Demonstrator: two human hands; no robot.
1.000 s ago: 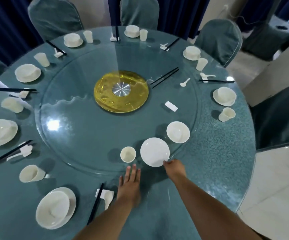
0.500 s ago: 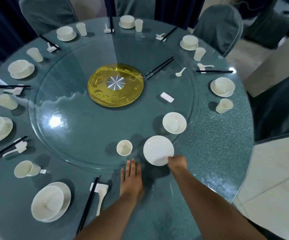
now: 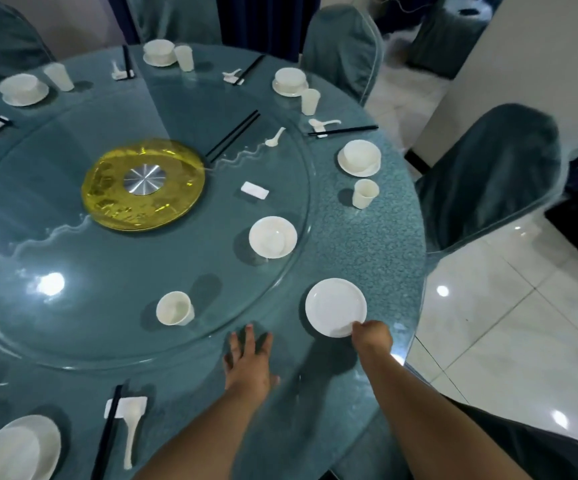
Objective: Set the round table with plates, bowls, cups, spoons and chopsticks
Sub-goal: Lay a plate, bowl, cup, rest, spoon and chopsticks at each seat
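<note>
I had the plate [image 3: 335,306] by its near rim, my right hand [image 3: 372,338] pinching the edge with curled fingers — the left hand [image 3: 248,363] lay flat on the tabletop [image 3: 360,244] just beside it, fingers straight, holding nothing. The plate sat over the bare outer ring of the tabletop, toward the near right edge, just outside the rim of the glass turntable [image 3: 114,271]; I could not tell whether it was already resting down or a shade above the surface.

It looked to me like glazed white china: stiff, light enough for one hand, smooth and likely slippery, and surely breakable if it met the glass hard. So the rim was the right place for my grip, thumb above and fingers under, setting it down flat instead of dropping it.

Being round, the plate had no long axis and pointed nowhere; it lay face up and nearly level.

The rest of this place setting waited on the turntable: a bowl [image 3: 273,236] near its right rim, a cup [image 3: 174,308] at its near rim, and further in a pair of chopsticks [image 3: 233,136] whose long axis ran slantwise from the yellow centre disc [image 3: 107,199] toward the far right edge, with a spoon [image 3: 275,137] beside them and a small white rest [image 3: 255,190] nearer me.
</note>
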